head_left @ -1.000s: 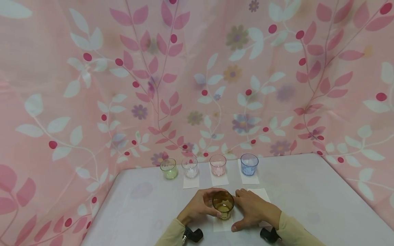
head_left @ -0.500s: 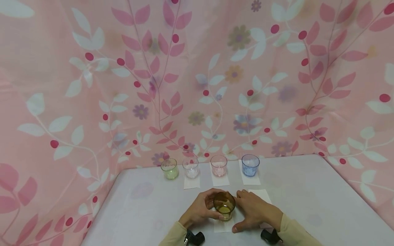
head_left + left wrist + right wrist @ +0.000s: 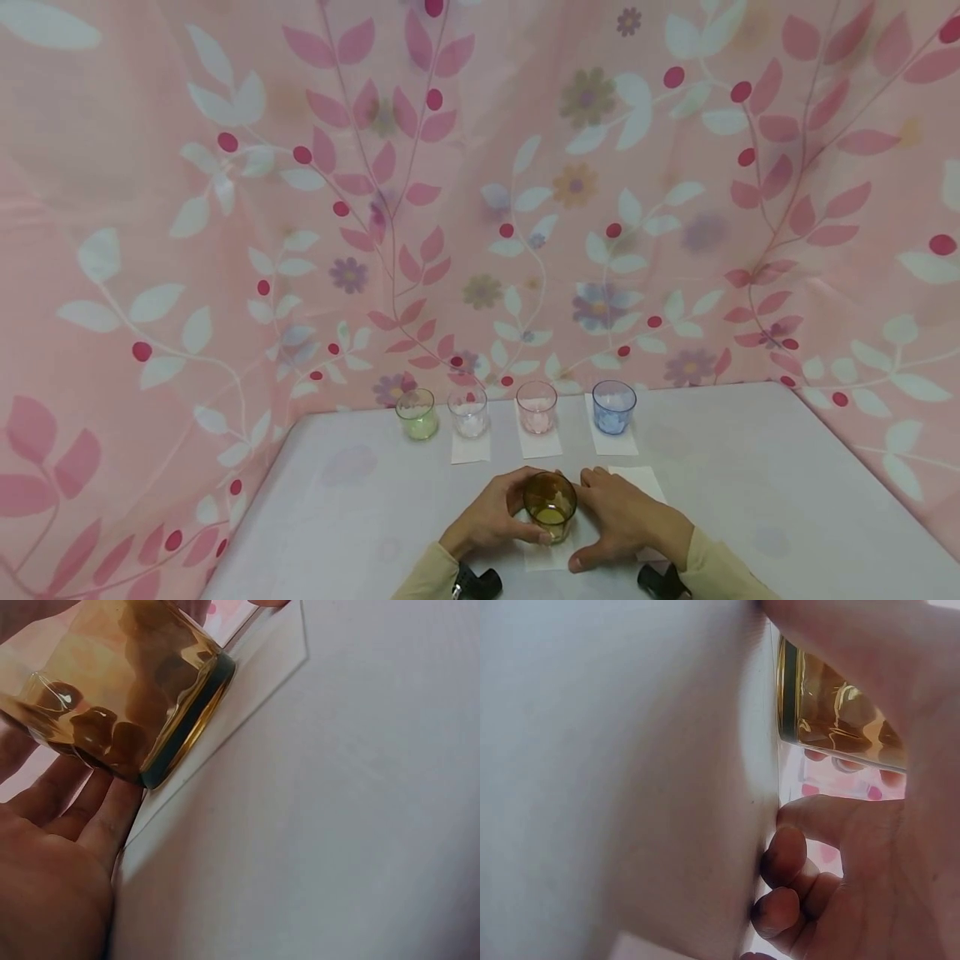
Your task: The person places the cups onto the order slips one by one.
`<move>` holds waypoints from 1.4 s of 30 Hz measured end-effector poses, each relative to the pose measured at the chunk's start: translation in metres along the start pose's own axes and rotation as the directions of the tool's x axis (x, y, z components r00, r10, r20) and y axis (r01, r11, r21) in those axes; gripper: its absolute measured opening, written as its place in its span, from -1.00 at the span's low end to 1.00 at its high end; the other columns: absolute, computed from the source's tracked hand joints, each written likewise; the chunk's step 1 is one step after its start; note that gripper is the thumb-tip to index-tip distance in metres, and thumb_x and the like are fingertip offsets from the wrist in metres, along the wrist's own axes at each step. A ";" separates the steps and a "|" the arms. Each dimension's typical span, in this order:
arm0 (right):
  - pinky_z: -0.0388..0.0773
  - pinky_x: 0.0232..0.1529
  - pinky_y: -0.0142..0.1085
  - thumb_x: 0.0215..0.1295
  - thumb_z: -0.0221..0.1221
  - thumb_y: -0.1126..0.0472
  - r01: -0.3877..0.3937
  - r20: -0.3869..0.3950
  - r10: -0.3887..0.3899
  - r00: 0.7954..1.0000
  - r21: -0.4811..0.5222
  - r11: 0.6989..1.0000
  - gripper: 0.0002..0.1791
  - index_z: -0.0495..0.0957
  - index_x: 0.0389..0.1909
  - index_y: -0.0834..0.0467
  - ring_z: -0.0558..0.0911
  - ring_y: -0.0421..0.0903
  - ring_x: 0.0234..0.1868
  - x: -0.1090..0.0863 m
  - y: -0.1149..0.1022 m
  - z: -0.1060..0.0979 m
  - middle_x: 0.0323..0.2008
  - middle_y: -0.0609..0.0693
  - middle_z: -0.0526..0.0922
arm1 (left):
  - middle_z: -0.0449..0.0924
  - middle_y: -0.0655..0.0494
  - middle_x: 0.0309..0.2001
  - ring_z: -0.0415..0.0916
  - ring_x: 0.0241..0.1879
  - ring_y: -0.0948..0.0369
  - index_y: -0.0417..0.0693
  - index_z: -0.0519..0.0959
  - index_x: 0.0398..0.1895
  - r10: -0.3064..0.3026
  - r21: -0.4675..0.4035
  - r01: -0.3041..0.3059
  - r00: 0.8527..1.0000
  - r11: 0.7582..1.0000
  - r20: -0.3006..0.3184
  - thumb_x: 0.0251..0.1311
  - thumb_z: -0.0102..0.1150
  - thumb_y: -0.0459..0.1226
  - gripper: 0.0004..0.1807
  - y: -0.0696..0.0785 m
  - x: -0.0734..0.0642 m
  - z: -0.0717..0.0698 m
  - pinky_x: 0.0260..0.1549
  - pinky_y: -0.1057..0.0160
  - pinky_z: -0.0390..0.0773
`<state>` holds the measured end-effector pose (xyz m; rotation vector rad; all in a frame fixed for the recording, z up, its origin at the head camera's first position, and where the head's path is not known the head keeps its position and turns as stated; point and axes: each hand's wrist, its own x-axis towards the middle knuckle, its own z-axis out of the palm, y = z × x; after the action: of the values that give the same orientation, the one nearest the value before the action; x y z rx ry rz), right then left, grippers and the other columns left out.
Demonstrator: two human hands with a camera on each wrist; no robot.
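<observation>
An amber glass tumbler [image 3: 551,508] stands upright on a white paper slip [image 3: 546,560] near the front middle of the table. My left hand [image 3: 491,515] holds it from the left, thumb in front and fingers round the back. In the left wrist view the tumbler's dark base ring [image 3: 187,720] sits over the paper. To the right is my right hand [image 3: 633,518], with its thumb spread and its other fingers loosely bent. In the right wrist view its fingertips [image 3: 784,855] rest at the table surface, and nothing is held.
Along the back edge stand green [image 3: 417,423], clear [image 3: 469,421], pink [image 3: 537,417] and blue [image 3: 614,417] glasses. White slips lie by the last three. Another slip [image 3: 643,482] is partly under my right hand. A floral pink curtain [image 3: 480,208] hangs behind the table.
</observation>
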<state>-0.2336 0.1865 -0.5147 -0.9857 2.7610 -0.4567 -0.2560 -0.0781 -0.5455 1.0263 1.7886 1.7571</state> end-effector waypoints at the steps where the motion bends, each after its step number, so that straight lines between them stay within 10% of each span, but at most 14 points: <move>1: 0.43 -0.16 -0.30 -0.09 0.43 -0.61 0.001 0.000 -0.001 1.000 -0.002 1.000 0.14 0.58 0.35 0.12 0.35 -0.24 -0.16 0.000 0.000 0.000 -0.17 -0.21 0.42 | 0.51 -0.12 0.42 0.51 0.39 0.03 -0.11 0.43 0.47 -0.002 0.002 0.002 1.000 1.000 0.000 0.18 0.53 -0.44 -0.22 0.000 0.000 0.000 0.47 0.23 0.45; 26: 0.39 -0.20 -0.33 -0.08 0.43 -0.61 0.005 -0.013 -0.005 1.000 0.001 1.000 0.14 0.58 0.35 0.14 0.34 -0.24 -0.17 -0.002 0.001 0.003 -0.19 -0.22 0.39 | 0.48 -0.06 0.47 0.46 0.44 0.03 -0.13 0.27 0.59 -0.061 0.093 0.060 0.998 0.994 0.002 0.13 0.59 -0.36 -0.03 0.011 -0.004 -0.007 0.48 0.27 0.41; 32: 0.41 -0.20 -0.30 -0.10 0.42 -0.62 0.000 -0.025 -0.001 1.000 -0.016 1.000 0.17 0.57 0.36 0.16 0.36 -0.22 -0.16 0.000 0.001 0.004 -0.18 -0.20 0.42 | 0.39 -0.51 0.42 0.46 0.42 -0.21 -0.30 0.25 0.58 0.094 0.029 -0.091 0.988 0.995 -0.119 0.33 0.41 -0.33 -0.18 0.033 -0.015 -0.038 0.48 -0.25 0.38; 35: 0.40 -0.20 -0.30 -0.10 0.43 -0.62 -0.003 -0.018 0.003 1.000 -0.009 1.000 0.18 0.56 0.38 0.16 0.36 -0.22 -0.16 0.000 0.001 0.004 -0.18 -0.19 0.42 | 0.50 -0.53 0.30 0.61 0.29 -0.12 -0.46 0.31 0.48 0.226 0.015 -0.231 0.934 0.973 -0.277 0.43 0.24 -0.42 -0.38 0.048 -0.024 -0.055 0.36 -0.18 0.55; 37: 0.40 -0.19 -0.31 -0.10 0.43 -0.61 -0.003 -0.016 0.003 1.000 -0.003 1.000 0.19 0.55 0.40 0.15 0.35 -0.22 -0.16 -0.001 0.001 0.004 -0.18 -0.19 0.42 | 0.65 -0.38 0.15 0.71 0.14 0.05 -0.56 0.39 0.37 0.280 0.064 -0.280 0.858 0.958 -0.431 0.44 0.21 -0.44 -0.48 0.060 -0.029 -0.064 0.21 0.03 0.70; 42: 0.42 -0.17 -0.31 -0.09 0.43 -0.61 -0.010 -0.004 0.010 1.000 0.001 1.000 0.21 0.51 0.45 0.15 0.35 -0.23 -0.16 -0.001 0.001 0.002 -0.18 -0.19 0.42 | 0.74 -0.09 -0.11 0.72 -0.15 0.28 -0.62 0.57 0.02 0.377 0.246 -0.302 0.531 0.921 -0.759 0.31 0.35 -0.50 -0.69 0.077 -0.034 -0.085 -0.17 0.37 0.73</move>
<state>-0.2327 0.1872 -0.5168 -0.9718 2.7672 -0.4592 -0.2820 -0.1657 -0.4682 0.6588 2.2861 2.7288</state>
